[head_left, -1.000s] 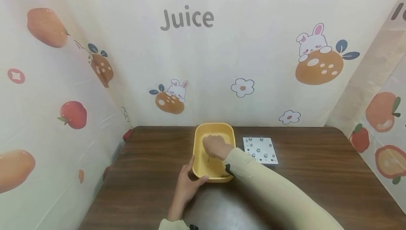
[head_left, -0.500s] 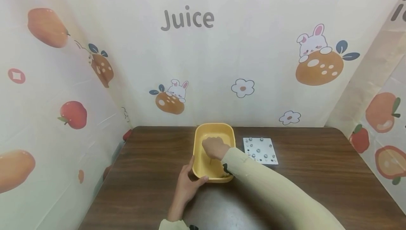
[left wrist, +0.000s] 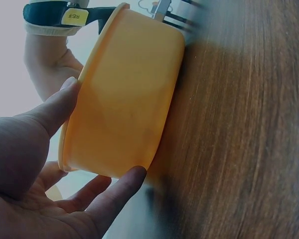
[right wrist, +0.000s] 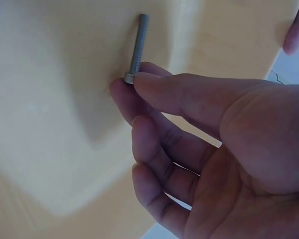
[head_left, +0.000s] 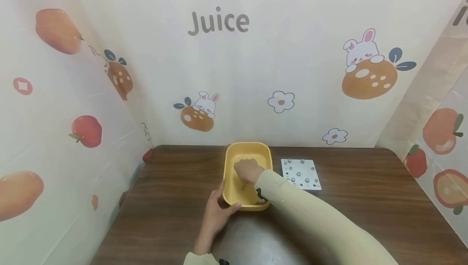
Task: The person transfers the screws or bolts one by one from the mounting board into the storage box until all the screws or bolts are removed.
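A yellow plastic bin [head_left: 228,192] stands on the table near its back edge. At its front left corner my left hand [head_left: 215,212] holds it, the thumb at the front rim and the fingers along the left wall. Inside the bin, low over its floor, my right hand [head_left: 249,170] pinches a metal socket-head screw [right wrist: 139,47] by the head between thumb and index finger. The threaded shank points away from the fingertips, and the other fingers are loosely bent. Partly behind the right wrist, small pale pieces [head_left: 261,200] lie in the bin's front right corner.
To the right of the bin lies a white plate [head_left: 310,170] with several screws standing in it and dark holes along its front. The brown wooden table [head_left: 175,192] is bounded by printed curtains [head_left: 241,74] at the back and sides.
The screw in my right hand has swung slightly, with the hand almost in the same place. My left hand and the bin stay put; the head view has shifted a little.
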`<control>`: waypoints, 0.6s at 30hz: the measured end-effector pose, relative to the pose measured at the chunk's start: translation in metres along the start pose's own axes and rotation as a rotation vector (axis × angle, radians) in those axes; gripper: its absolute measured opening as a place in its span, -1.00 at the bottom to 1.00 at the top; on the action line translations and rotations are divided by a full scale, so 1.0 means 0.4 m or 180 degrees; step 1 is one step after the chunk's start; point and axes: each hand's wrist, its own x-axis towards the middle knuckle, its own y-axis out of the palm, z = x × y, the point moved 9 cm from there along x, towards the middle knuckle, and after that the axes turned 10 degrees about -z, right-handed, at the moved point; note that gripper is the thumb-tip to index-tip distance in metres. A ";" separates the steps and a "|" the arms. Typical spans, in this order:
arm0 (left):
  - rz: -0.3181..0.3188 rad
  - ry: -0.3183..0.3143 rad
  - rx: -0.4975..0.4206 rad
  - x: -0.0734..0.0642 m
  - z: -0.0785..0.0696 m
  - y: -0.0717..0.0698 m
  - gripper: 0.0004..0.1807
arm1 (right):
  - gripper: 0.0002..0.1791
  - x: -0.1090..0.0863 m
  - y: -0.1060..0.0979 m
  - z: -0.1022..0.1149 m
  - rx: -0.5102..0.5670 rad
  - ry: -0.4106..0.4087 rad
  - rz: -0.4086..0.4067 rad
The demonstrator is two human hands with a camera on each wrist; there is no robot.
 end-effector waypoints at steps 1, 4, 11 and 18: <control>0.0006 0.0009 0.0005 -0.001 -0.002 0.000 0.07 | -0.83 0.000 0.003 -0.001 0.0005 0.0009 0.0014; 0.0018 0.0021 0.0009 -0.002 -0.007 0.000 0.07 | -0.77 0.001 0.010 -0.004 0.0003 0.0009 0.0032; 0.0023 0.0070 -0.0005 0.001 -0.008 0.002 0.06 | -0.82 0.002 -0.007 -0.013 0.0037 0.0044 -0.0033; 0.0000 0.0098 -0.0012 0.000 -0.009 -0.002 0.07 | -0.71 -0.001 -0.044 -0.032 0.0113 0.0024 -0.0151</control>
